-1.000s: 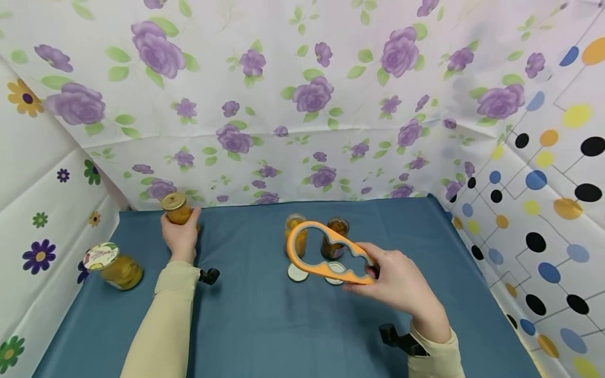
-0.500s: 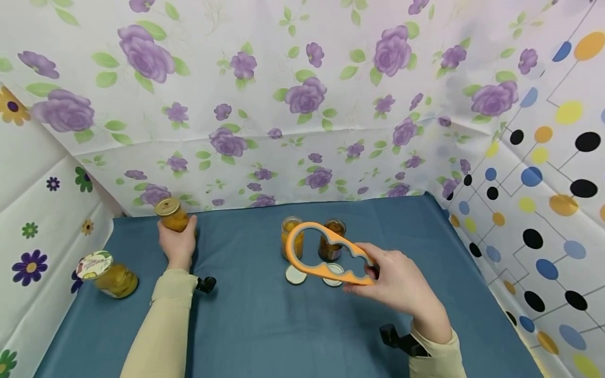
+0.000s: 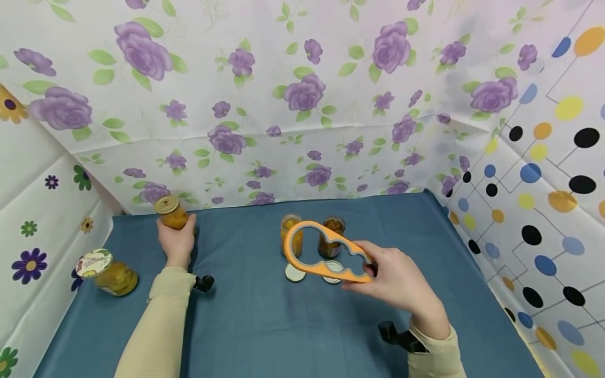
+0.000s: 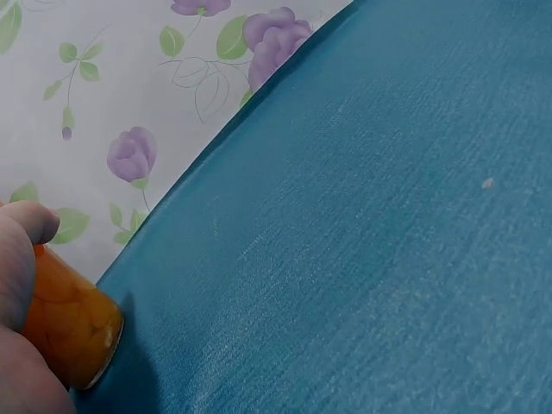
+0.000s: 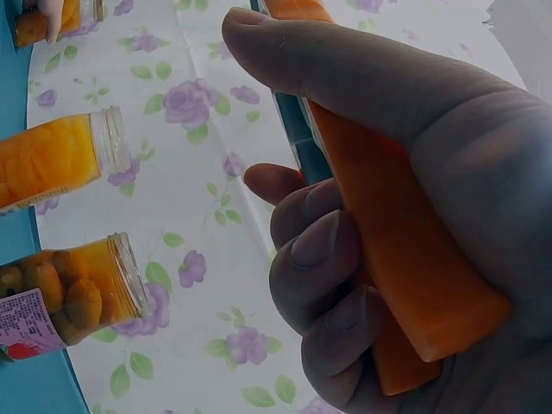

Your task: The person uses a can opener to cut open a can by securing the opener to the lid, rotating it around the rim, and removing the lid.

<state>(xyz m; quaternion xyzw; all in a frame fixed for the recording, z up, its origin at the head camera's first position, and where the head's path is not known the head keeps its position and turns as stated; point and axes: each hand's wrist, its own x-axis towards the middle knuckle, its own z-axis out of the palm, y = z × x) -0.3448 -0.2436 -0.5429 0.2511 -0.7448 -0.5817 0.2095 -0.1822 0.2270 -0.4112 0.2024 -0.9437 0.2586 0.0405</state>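
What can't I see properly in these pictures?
Head view: print on the patterned lid and gold lid, too small.
Head view: part of one loose white lid, behind the orange tool.
Left wrist view: left hand, partly cut off by left edge.
Right wrist view: yellow jar, bottom cut off by left edge.

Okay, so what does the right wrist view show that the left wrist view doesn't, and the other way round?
Only the right wrist view shows the right hand gripping the orange opener, plus the open yellow jar and open dark jar. Only the left wrist view shows a pale speck on the cloth. Both share the left hand holding its jar, the cloth and the floral sheet.
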